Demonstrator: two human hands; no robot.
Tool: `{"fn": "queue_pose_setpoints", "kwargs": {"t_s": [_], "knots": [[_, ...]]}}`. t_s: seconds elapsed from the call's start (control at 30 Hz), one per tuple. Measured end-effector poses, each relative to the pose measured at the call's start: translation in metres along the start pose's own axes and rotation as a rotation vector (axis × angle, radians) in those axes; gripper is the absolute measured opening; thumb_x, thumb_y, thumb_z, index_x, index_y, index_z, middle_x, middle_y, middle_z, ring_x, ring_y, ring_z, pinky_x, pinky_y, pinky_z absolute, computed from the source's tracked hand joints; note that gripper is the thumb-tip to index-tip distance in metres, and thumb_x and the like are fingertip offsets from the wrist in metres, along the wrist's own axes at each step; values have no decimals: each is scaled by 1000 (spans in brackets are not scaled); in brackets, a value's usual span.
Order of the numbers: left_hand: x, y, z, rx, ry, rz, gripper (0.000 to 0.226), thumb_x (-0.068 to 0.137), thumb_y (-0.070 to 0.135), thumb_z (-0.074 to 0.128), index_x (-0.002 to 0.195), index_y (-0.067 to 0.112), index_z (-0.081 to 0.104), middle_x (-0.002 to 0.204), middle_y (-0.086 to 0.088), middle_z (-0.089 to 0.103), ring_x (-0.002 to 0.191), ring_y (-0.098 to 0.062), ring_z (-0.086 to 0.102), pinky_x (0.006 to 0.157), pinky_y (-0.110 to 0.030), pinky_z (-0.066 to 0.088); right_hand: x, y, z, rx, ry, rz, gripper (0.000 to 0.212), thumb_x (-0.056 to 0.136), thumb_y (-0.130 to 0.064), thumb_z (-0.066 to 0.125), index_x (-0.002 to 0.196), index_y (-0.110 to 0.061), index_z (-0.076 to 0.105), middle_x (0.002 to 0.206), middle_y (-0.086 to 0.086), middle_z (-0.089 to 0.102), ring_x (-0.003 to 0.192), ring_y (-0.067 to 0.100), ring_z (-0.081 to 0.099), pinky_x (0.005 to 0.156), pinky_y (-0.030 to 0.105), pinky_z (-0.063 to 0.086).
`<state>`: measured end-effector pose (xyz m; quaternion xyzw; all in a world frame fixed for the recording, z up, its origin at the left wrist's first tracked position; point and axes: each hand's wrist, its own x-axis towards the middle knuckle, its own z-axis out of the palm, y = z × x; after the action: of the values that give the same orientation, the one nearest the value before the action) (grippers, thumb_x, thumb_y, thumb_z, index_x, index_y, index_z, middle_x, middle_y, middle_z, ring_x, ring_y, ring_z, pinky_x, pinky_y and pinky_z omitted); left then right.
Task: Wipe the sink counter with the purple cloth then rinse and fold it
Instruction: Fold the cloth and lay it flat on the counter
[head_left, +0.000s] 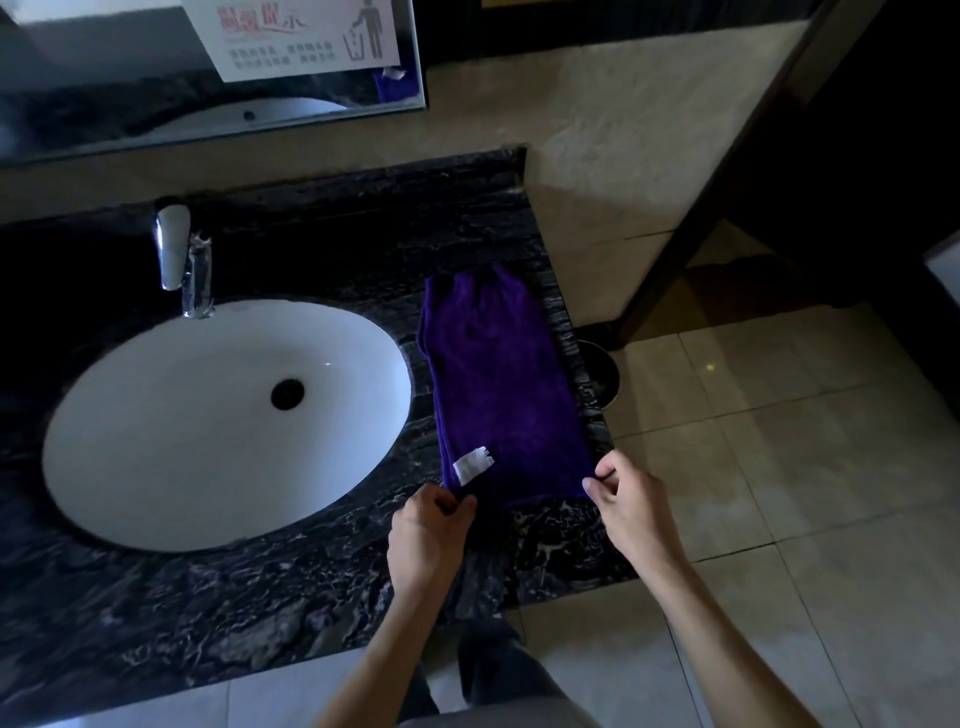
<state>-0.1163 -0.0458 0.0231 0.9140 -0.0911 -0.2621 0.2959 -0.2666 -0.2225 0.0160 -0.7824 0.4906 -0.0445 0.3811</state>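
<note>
purple fuzzy cloth (501, 389) lies long and folded on the dark marble counter (311, 597), right of the white sink (156, 441). my left hand (428, 535) and right hand (631, 506) pinch its near corners. i think only folding is left.

The room is dim. The brightest spot is the white sink (223, 421), to the left of the fingers (597, 480), and a tiny glint shines inside it. The dark counter (260, 613) below the fingers looks almost black in places. The floor tiles (779, 441) to the right catch a soft, pale light. Far above the fingers, the mirror (208, 78) looks blurry and the sign's words are hard to read. Straight lines bend near the edges of the view.
</note>
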Motion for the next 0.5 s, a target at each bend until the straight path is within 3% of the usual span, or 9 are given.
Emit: {"fn": "queue_pose_setpoints", "kwargs": {"t_s": [0.1, 0.2, 0.37, 0.5], "knots": [[2, 4, 5, 22, -2, -56, 21, 87, 35, 71, 74, 21, 64, 70, 1, 65, 65, -18, 62, 51, -28, 37, -3, 1, -1, -1, -31, 1, 20, 91, -17, 74, 93, -18, 55, 80, 1, 63, 68, 19, 62, 60, 36, 48], [2, 5, 4, -95, -10, -54, 24, 87, 23, 70, 66, 13, 64, 61, -2, 62, 55, -19, 56, 49, -29, 38, -4, 2, -4, -31, -74, -17, 27, 89, -13, 76, 99, -22, 54, 85, -3, 60, 70, 11, 59, 59, 27, 45], [0, 2, 0, -161, 15, -12, 18, 88, 12, 67, 72, 5, 62, 62, -4, 61, 55, -18, 52, 47, -29, 37, -8, 0, 0, -39, 24, -56, 15, 91, -6, 72, 97, -16, 62, 85, -3, 62, 71, 16, 63, 61, 36, 53], [-4, 4, 0, -237, 103, -23, 12, 85, 2, 63, 76, 6, 57, 68, -6, 61, 56, -18, 50, 43, -23, 38, -11, 5, 2, -26, 70, -98, 10, 91, -1, 69, 95, -10, 68, 81, -2, 64, 69, 12, 63, 60, 22, 48]]}}
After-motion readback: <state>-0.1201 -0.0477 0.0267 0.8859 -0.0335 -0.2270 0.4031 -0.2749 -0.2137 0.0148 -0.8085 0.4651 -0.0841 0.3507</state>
